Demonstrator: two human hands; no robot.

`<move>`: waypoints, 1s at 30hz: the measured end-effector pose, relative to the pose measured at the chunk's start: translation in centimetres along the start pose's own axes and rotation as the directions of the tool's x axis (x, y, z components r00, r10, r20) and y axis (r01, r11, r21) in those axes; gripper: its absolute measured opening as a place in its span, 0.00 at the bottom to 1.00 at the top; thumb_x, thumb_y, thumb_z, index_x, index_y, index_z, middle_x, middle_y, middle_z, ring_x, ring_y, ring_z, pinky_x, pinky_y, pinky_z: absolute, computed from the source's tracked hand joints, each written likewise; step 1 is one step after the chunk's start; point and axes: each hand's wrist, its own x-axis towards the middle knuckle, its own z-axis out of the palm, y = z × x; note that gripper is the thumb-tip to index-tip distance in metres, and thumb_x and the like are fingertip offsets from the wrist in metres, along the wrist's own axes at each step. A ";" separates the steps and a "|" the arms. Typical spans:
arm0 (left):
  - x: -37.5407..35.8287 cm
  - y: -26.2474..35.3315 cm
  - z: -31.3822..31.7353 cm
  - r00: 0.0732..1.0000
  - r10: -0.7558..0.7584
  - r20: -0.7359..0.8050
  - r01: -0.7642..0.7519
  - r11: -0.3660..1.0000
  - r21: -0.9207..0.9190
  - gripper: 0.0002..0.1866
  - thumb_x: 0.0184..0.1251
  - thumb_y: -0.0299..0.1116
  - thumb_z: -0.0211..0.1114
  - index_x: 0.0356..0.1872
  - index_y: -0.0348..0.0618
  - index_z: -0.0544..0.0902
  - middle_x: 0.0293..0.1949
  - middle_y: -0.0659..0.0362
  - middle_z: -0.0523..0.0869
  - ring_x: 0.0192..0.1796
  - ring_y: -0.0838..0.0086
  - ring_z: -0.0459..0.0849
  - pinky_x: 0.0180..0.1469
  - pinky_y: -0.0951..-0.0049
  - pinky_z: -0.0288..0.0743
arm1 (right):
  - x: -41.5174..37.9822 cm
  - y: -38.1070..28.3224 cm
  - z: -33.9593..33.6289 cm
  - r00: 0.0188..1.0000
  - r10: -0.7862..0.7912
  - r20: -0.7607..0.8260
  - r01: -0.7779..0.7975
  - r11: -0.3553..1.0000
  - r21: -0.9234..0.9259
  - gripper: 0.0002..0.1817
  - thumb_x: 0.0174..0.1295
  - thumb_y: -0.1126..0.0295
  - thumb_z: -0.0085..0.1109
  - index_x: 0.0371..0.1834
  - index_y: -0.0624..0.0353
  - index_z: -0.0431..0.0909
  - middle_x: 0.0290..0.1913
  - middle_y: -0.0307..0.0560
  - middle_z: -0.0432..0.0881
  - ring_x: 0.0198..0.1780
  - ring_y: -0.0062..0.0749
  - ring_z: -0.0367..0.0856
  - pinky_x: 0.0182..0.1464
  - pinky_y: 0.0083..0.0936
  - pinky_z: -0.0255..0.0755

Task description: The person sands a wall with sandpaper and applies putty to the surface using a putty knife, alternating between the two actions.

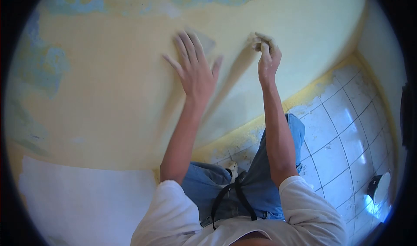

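Note:
My left hand (195,68) lies against the yellowish wall (121,72) with its fingers spread, slightly blurred. Under its fingertips is a thin grey sheet (207,42) that looks like sandpaper, partly hidden by the fingers. To the right, my right hand (268,54) is raised in front of the wall, apart from the left. Its fingers are curled towards the thumb and look dusty. Whether anything small is between them cannot be made out.
Patches of bluish old paint (52,68) show on the wall's upper and left parts. A white area (87,198) covers its lower left. Below right lies a dusty tiled floor (334,137) with a round black-and-white container (380,188). Another wall (386,50) stands at the right.

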 end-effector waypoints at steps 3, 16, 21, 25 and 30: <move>4.9 -0.1 -2.6 0.979 -0.071 -0.194 0.047 0.991 -0.124 0.57 0.82 0.70 0.54 0.89 0.27 0.52 0.90 0.33 0.51 0.93 0.41 0.43 0.85 0.19 0.23 | -0.3 0.5 -0.4 1.000 0.007 -0.026 -0.007 1.000 -0.007 0.20 0.79 0.78 0.44 0.59 0.67 0.88 0.48 0.48 0.90 0.44 0.28 0.86 0.55 0.28 0.80; 1.1 2.5 -0.6 0.996 -0.075 -0.043 0.072 0.996 -0.055 0.57 0.83 0.71 0.51 0.88 0.24 0.53 0.90 0.32 0.52 0.93 0.40 0.43 0.84 0.17 0.22 | 0.2 0.6 0.4 0.998 -0.039 -0.048 0.040 0.999 0.029 0.18 0.81 0.76 0.47 0.60 0.67 0.88 0.49 0.49 0.90 0.45 0.29 0.85 0.55 0.30 0.80; 3.1 1.4 -2.1 0.993 -0.077 -0.094 0.073 0.996 -0.050 0.57 0.83 0.70 0.52 0.88 0.23 0.52 0.89 0.30 0.52 0.93 0.38 0.42 0.84 0.18 0.22 | 0.5 0.1 -0.3 0.994 -0.068 -0.087 0.069 0.998 0.008 0.19 0.79 0.78 0.45 0.60 0.67 0.88 0.48 0.50 0.91 0.42 0.30 0.86 0.53 0.29 0.81; -6.8 3.3 3.3 0.987 -0.030 0.160 0.030 1.000 0.000 0.57 0.82 0.69 0.53 0.89 0.23 0.51 0.90 0.31 0.50 0.93 0.40 0.40 0.85 0.18 0.27 | 1.5 0.2 -0.6 0.990 -0.053 -0.128 0.057 0.998 0.031 0.19 0.80 0.77 0.45 0.60 0.66 0.88 0.48 0.50 0.91 0.42 0.29 0.86 0.53 0.29 0.80; -10.0 4.7 4.7 0.955 -0.014 0.297 0.035 0.997 -0.065 0.57 0.83 0.68 0.54 0.89 0.23 0.50 0.90 0.32 0.49 0.93 0.40 0.40 0.85 0.18 0.27 | 1.2 -0.7 -0.3 0.992 -0.066 -0.107 0.073 0.995 0.063 0.19 0.80 0.77 0.45 0.59 0.65 0.88 0.48 0.50 0.91 0.42 0.28 0.86 0.53 0.29 0.80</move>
